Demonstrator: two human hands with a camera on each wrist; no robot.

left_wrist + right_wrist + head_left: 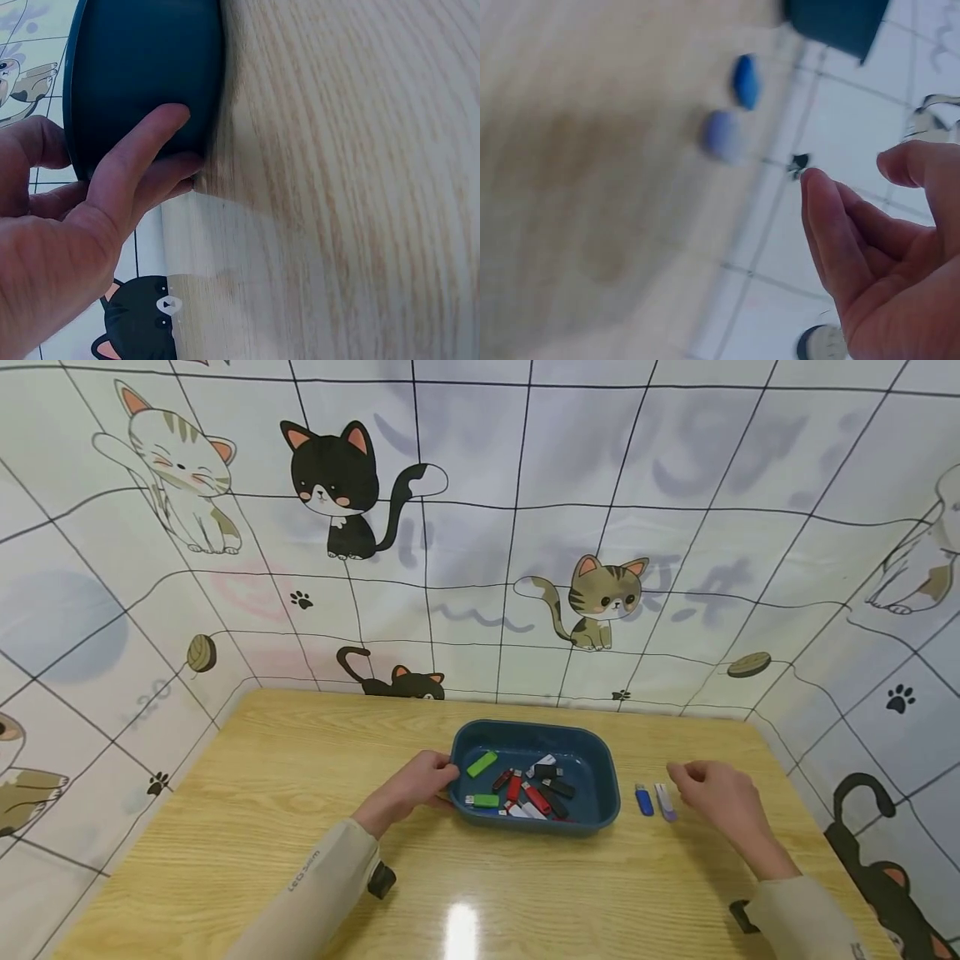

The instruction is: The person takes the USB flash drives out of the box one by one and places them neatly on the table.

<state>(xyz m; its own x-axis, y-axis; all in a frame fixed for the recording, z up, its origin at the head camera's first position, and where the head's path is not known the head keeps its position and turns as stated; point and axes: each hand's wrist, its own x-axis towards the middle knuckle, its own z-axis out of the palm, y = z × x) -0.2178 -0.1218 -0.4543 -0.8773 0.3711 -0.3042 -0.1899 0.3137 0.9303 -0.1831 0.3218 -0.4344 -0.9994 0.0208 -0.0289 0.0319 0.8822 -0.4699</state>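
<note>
A dark blue plastic bin (525,739) holds several USB flash drives in green, red, black and white. At its left end my left hand (408,785) grips the rim; in the left wrist view the thumb hooks over the edge and fingers (142,150) lie along the outer wall. To the bin's right, a blue USB flash drive (645,802) and a white-and-purple USB flash drive (664,802) lie side by side on the table. My right hand (720,797) hovers just right of that pair, thumb and fingertips apart, with nothing between them.
The light wooden table (225,860) meets a cat-patterned backdrop (480,543) at its back edge and sides. Inside the bin, a green flash drive (482,764) lies apart from the main cluster.
</note>
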